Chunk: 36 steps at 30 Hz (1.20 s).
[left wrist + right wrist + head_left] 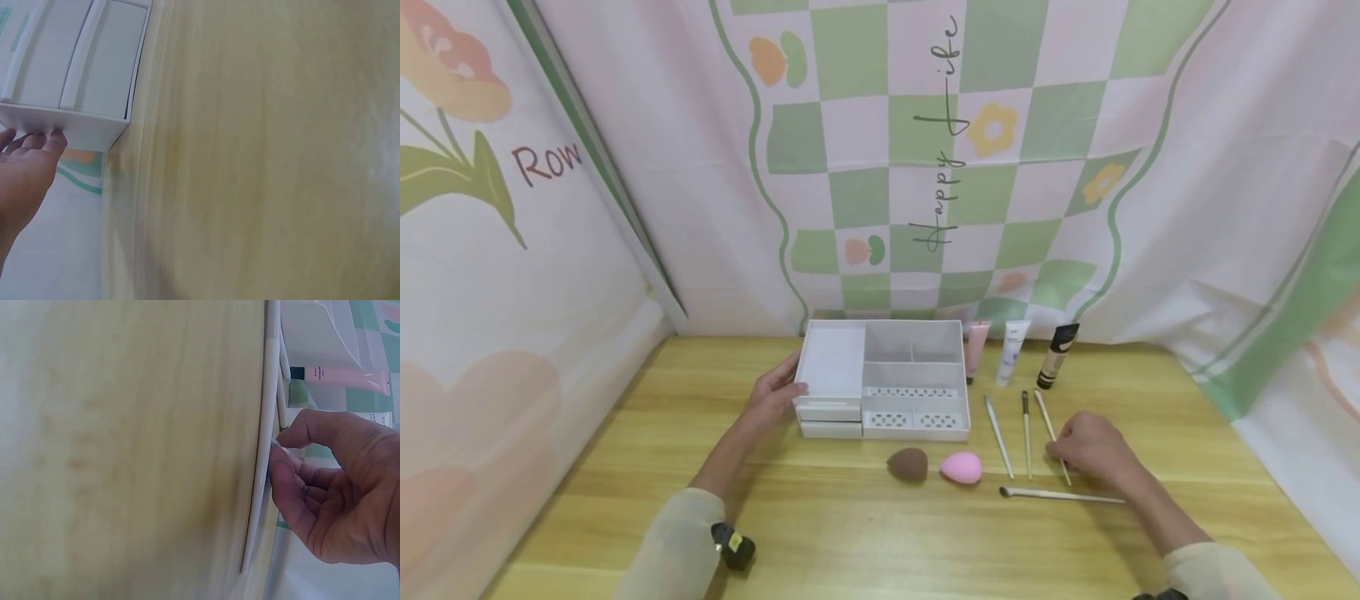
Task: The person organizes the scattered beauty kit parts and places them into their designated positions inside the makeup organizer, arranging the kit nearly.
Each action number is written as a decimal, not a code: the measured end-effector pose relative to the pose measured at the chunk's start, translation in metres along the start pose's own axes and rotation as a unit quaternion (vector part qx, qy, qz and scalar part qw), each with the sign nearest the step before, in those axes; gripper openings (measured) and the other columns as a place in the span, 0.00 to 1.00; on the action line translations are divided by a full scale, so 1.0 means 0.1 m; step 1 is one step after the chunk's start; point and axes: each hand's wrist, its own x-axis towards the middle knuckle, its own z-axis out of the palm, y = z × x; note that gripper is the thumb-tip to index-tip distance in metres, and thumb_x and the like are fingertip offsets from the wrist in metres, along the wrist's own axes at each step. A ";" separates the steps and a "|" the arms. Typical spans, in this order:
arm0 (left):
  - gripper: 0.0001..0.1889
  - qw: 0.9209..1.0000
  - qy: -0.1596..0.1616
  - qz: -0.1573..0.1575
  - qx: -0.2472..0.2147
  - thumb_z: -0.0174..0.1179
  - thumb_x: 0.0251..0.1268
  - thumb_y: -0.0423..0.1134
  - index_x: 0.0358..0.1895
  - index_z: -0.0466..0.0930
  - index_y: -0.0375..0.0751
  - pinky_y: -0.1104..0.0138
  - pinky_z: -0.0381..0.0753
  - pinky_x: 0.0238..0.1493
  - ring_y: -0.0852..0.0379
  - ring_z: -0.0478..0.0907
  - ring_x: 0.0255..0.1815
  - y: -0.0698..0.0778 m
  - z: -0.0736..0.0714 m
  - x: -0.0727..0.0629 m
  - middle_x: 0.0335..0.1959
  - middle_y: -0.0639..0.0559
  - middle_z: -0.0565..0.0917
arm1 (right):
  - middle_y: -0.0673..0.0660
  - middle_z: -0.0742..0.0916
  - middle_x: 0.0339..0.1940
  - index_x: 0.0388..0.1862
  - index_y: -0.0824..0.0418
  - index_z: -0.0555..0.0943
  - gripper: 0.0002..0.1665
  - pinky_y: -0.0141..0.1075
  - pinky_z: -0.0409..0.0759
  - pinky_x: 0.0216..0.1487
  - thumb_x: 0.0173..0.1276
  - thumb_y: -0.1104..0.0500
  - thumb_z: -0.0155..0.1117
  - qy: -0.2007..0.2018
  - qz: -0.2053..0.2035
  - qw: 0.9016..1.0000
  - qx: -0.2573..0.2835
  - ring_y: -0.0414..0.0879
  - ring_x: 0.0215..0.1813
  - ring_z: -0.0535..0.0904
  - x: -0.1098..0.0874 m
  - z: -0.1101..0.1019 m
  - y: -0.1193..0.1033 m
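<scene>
A white cosmetics organizer (913, 352) with compartments and two small drawers stands at the back of the table. My left hand (772, 393) rests against its left side, thumb at the top edge; in the left wrist view the fingertips touch the side wall. My right hand (1092, 448) pinches a thin white-handled makeup brush (1042, 408) between thumb and forefinger. In the right wrist view, the hand hides most of that brush. Two more brushes, one at the left (997, 433) and one in the middle (1027, 437), lie beside it. Another brush (1060, 496) lies crosswise in front.
A brown makeup sponge (908, 465) and a pink one (961, 468) sit before the organizer. To its right are a pink tube (977, 350), a white tube (1012, 354) and a black-capped tube (1057, 358). A patterned curtain (925, 192) hangs behind the wooden table (880, 550).
</scene>
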 end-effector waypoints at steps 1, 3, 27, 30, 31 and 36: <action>0.36 1.000 0.002 0.000 0.005 0.50 0.73 0.29 0.82 0.47 0.37 0.59 0.60 0.79 0.41 0.45 0.86 0.00 0.00 0.00 0.85 0.43 0.46 | 0.44 0.73 0.06 0.11 0.57 0.75 0.17 0.28 0.68 0.17 0.56 0.58 0.67 0.000 -0.001 1.000 0.003 0.38 0.13 0.66 -0.01 0.00 0.00; 0.36 1.000 0.005 0.000 0.010 0.50 0.74 0.30 0.82 0.48 0.37 0.59 0.59 0.80 0.42 0.46 0.86 0.00 0.00 0.00 0.85 0.43 0.47 | 0.46 0.75 0.07 0.13 0.58 0.76 0.16 0.28 0.69 0.17 0.56 0.58 0.68 -0.001 -0.003 1.000 0.008 0.39 0.14 0.67 -0.01 -0.01 0.01; 0.36 1.000 0.016 0.007 -0.017 0.48 0.73 0.27 0.81 0.47 0.34 0.57 0.51 0.84 0.44 0.43 0.87 -0.01 0.03 0.02 0.85 0.43 0.47 | 0.53 0.87 0.24 0.36 0.69 0.86 0.10 0.30 0.80 0.24 0.61 0.62 0.67 -0.008 0.007 0.998 0.062 0.43 0.28 0.80 -0.03 -0.07 0.14; 0.36 1.000 0.009 0.017 -0.015 0.48 0.73 0.27 0.81 0.47 0.33 0.56 0.49 0.85 0.44 0.42 0.87 -0.01 0.04 0.01 0.85 0.42 0.46 | 0.54 0.89 0.27 0.39 0.72 0.86 0.12 0.30 0.84 0.27 0.62 0.63 0.68 -0.008 0.000 0.997 0.074 0.43 0.30 0.82 -0.03 -0.09 0.14; 0.36 1.000 0.006 0.022 -0.016 0.48 0.73 0.27 0.81 0.47 0.32 0.56 0.48 0.86 0.44 0.42 0.87 -0.01 0.04 0.01 0.85 0.41 0.46 | 0.55 0.89 0.28 0.40 0.73 0.86 0.12 0.31 0.86 0.28 0.62 0.63 0.68 -0.010 0.001 0.997 0.082 0.43 0.30 0.83 -0.03 -0.09 0.15; 0.36 0.999 0.003 0.028 -0.028 0.48 0.72 0.25 0.80 0.46 0.30 0.58 0.51 0.83 0.42 0.42 0.87 0.00 0.04 0.01 0.85 0.39 0.46 | 0.55 0.89 0.28 0.42 0.76 0.85 0.14 0.32 0.89 0.31 0.63 0.64 0.67 -0.021 0.004 0.995 0.100 0.42 0.31 0.84 -0.03 -0.13 0.14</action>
